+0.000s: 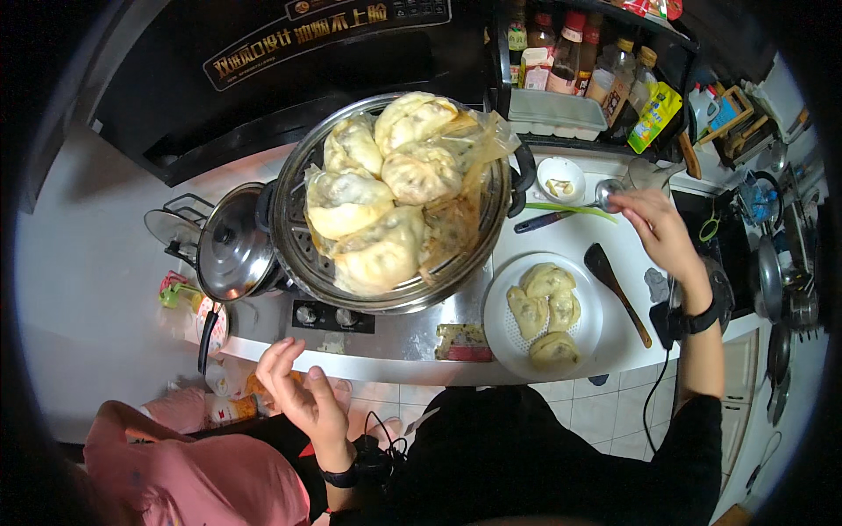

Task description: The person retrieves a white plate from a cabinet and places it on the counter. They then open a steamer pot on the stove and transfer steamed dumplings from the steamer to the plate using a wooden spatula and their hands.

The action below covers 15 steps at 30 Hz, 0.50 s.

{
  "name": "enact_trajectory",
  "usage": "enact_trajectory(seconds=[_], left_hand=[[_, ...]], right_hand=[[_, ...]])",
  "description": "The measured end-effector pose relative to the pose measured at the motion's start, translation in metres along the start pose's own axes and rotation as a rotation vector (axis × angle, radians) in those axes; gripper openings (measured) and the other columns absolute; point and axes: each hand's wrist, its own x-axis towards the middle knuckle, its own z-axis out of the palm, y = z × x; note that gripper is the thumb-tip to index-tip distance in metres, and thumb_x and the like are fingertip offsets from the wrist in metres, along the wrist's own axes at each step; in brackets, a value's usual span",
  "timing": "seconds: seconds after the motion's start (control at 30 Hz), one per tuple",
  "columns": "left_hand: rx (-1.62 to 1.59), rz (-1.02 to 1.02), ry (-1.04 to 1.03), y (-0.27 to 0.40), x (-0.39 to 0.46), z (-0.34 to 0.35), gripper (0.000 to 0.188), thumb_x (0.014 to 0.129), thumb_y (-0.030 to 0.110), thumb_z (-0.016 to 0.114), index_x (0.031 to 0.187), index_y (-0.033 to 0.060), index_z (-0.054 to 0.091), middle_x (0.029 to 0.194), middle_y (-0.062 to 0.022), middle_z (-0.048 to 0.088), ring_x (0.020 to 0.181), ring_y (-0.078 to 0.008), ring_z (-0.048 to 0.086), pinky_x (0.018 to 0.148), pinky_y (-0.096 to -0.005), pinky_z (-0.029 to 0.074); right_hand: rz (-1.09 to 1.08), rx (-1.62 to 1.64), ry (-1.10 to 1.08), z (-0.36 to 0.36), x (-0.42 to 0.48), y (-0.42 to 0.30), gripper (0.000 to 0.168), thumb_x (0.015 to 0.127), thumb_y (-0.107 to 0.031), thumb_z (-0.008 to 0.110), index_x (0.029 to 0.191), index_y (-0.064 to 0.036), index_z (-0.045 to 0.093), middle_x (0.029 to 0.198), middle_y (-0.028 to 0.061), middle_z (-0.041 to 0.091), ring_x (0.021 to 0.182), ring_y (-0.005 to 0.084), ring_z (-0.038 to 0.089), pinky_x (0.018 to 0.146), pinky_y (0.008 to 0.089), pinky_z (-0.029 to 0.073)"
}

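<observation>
My left hand (306,394) hovers in front of the counter's front edge, its fingers spread and nothing in them. My right hand (654,230) is over the right part of the counter, its fingertips at the bowl of a metal ladle (608,192); whether they grip it cannot be told. A metal steamer (388,306) with two black handles holds several large dumplings (421,174) on a crumpled translucent liner (483,141). Right of it, a white perforated plate (592,342) bears several smaller dumplings (551,279). A green onion stalk (572,209) lies beside the ladle handle.
A wooden spatula (615,289) lies right of the plate, a small white bowl (561,172) behind it. A lidded pot (233,243) stands left of the steamer. Bottles (567,52) line a rack at the back. A person in pink (204,480) is at my left. A black cable (654,394) hangs at right.
</observation>
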Motion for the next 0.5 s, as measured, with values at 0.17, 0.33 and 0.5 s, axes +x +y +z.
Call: enact_trajectory(seconds=[0.17,0.33,0.5], left_hand=[[0.106,-0.013,-0.033,0.019,-0.020,0.016,0.030,0.094,0.017,0.056,0.118,0.0007,0.054,0.121,-0.0110,0.047,0.110,-0.0219,0.046,0.098,-0.0336,0.034],[0.234,-0.059,0.037,0.033,-0.046,0.002,0.031,0.093,0.019,0.057,0.118,0.0007,0.054,0.120,-0.0116,0.047,0.113,-0.0226,0.045,0.098,-0.0335,0.034],[0.278,-0.093,0.115,0.051,-0.064,-0.009,0.029,0.094,0.019,0.056,0.115,0.0001,0.055,0.119,-0.0130,0.047,0.118,-0.0257,0.045,0.102,-0.0364,0.033]], right_hand=[[0.171,0.343,0.089,0.054,-0.053,0.018,0.035,0.091,-0.002,0.053,0.125,-0.005,0.058,0.114,0.0129,0.066,0.105,0.0317,0.060,0.094,0.0367,0.044],[0.020,0.380,0.158,0.061,-0.027,0.003,0.036,0.088,-0.003,0.056,0.125,-0.005,0.058,0.117,0.0143,0.063,0.108,0.0307,0.058,0.096,0.0368,0.043],[-0.342,0.187,0.223,0.010,0.065,-0.030,0.034,0.088,-0.009,0.060,0.122,-0.005,0.060,0.110,0.0129,0.063,0.104,0.0318,0.057,0.093,0.0389,0.044]])
